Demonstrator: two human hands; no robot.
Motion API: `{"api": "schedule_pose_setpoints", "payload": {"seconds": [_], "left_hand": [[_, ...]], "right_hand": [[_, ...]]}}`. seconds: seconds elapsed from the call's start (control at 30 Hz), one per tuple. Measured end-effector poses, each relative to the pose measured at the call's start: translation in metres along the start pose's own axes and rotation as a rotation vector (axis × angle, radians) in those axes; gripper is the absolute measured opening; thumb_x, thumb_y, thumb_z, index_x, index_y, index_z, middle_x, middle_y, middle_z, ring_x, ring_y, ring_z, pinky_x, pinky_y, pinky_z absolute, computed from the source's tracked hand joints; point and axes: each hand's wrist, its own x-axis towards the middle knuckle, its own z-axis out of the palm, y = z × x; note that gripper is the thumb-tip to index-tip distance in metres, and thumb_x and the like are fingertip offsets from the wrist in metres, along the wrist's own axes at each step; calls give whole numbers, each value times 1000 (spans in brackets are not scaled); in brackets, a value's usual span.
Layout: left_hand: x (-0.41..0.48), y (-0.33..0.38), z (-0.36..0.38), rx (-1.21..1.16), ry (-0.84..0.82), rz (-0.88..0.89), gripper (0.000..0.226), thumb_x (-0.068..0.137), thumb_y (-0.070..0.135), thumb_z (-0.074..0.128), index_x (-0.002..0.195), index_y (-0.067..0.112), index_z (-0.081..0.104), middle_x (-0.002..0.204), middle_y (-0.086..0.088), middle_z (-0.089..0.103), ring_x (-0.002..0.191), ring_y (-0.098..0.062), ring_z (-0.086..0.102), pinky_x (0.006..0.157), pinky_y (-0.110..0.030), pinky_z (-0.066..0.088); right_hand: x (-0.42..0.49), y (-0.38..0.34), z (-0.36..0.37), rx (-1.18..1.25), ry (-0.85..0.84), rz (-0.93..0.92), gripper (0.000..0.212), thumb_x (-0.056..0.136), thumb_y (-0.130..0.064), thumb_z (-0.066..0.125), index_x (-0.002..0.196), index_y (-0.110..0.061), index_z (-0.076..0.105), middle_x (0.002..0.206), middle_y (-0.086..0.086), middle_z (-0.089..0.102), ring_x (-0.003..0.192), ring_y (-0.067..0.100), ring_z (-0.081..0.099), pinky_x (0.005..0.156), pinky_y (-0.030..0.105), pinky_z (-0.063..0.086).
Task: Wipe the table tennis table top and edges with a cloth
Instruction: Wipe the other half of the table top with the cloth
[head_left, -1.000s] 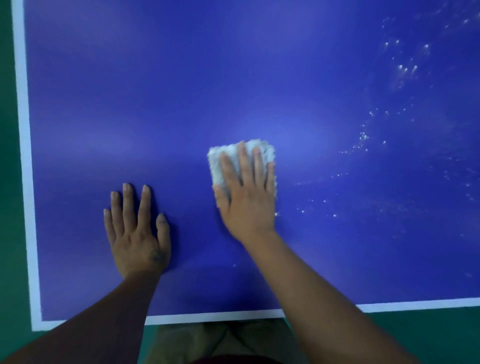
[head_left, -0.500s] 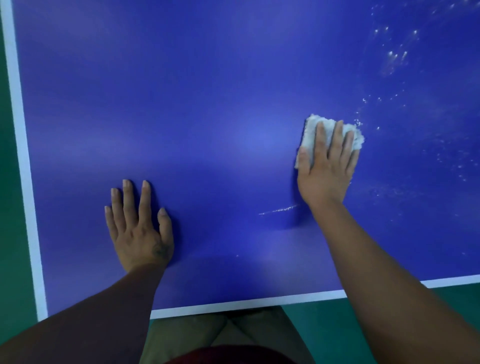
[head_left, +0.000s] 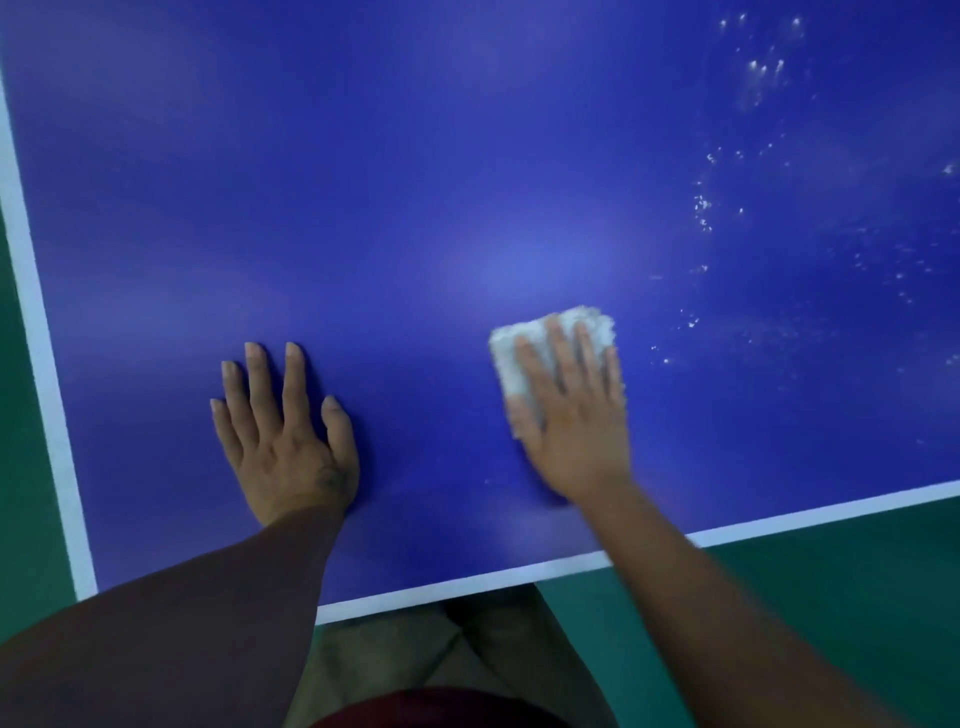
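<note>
White, fluffy cloth (head_left: 509, 358) lies flat under the straight fingers (head_left: 558, 358) of the right hand (head_left: 576, 415), which press it down on the blue table top (head_left: 415, 182). These fingers sit close together and uncurled. The cloth shows beyond their tips and along the thumb side, while the palm covers its near part. This hand looks a little blurred. Out past its thumb, well apart, the left hand (head_left: 283, 441) rests palm down on the bare blue surface, its fingers straight and slightly spread, thumb held out, gripping nothing. Past the little finger of the right hand, and further out beyond the fingertips, small white specks (head_left: 701, 208) are scattered over the table top. Behind both wrists a white line (head_left: 467, 585) runs along the near edge, and a second white line (head_left: 45, 364) runs down the side edge beyond the left hand's little finger. Green floor (head_left: 831, 597) shows outside these lines, and the person's khaki trousers (head_left: 395, 660) appear below the near edge, between the two forearms.
</note>
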Motion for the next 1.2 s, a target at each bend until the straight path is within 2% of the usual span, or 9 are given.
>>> {"api": "schedule_pose_setpoints", "payload": {"seconds": [0.13, 0.23, 0.33, 0.47, 0.6, 0.77, 0.9, 1.1, 1.2], "left_hand": [[-1, -1, 1, 3, 39, 22, 65, 108, 40, 41, 170, 25, 31, 179, -7, 18, 167, -31, 11, 135, -51, 5], [-2, -3, 3, 14, 56, 38, 64, 109, 41, 41, 170, 25, 30, 179, -7, 18, 167, -32, 12, 135, -52, 7], [-2, -5, 4, 21, 65, 38, 64, 109, 41, 41, 170, 25, 30, 179, -7, 18, 167, -31, 12, 135, -51, 6], [-3, -6, 6, 18, 78, 42, 63, 110, 43, 41, 170, 25, 31, 179, -7, 20, 166, -32, 13, 135, -51, 8], [-3, -7, 7, 9, 71, 37, 63, 110, 44, 38, 170, 27, 30, 179, -6, 18, 166, -31, 12, 135, -51, 6], [-2, -7, 5, 4, 46, 36, 65, 109, 44, 37, 171, 26, 26, 180, -7, 15, 167, -32, 9, 135, -51, 4], [-3, -6, 4, 5, 47, 43, 66, 109, 45, 35, 171, 27, 24, 180, -6, 13, 167, -31, 7, 135, -51, 3], [-5, -5, 3, -15, 42, 42, 65, 109, 48, 33, 171, 29, 26, 180, -3, 13, 167, -28, 6, 135, -50, 1], [-6, -3, 1, -36, 41, 49, 64, 110, 47, 34, 170, 26, 29, 180, -4, 16, 167, -28, 7, 135, -50, 1]], "right_hand": [[27, 54, -18, -20, -38, 281, 64, 112, -52, 21, 171, -28, 21, 180, 8, 11, 166, 34, 8, 132, 60, 11], [48, 28, -20, 0, -51, 488, 65, 113, -51, 18, 173, -28, 7, 181, 9, -2, 167, 34, -3, 132, 61, 4], [47, -42, -9, 0, -42, 425, 64, 114, -49, 20, 173, -28, 6, 180, 11, -1, 166, 36, -2, 131, 62, 3], [-19, -128, 13, 97, 10, 124, 59, 114, -47, 35, 169, -27, 29, 178, 9, 17, 166, 35, 10, 130, 63, 15], [-79, -91, 18, 55, -82, -37, 59, 113, -48, 41, 168, -28, 33, 178, 5, 19, 166, 33, 13, 129, 62, 20], [-65, 23, -9, -57, -185, 295, 65, 112, -50, 17, 173, -30, 7, 181, 5, -1, 167, 30, -4, 132, 60, 8], [-43, 22, -16, -21, -180, 459, 66, 113, -50, 13, 172, -27, -4, 180, 7, -14, 166, 31, -14, 131, 60, 2], [-88, -83, 16, 41, -102, 88, 63, 115, -50, 22, 173, -28, 13, 181, 8, 4, 167, 34, 0, 133, 61, 8], [-128, -65, 24, 41, -100, -97, 62, 114, -52, 32, 171, -32, 21, 180, 3, 9, 167, 31, 7, 132, 60, 16]]}}
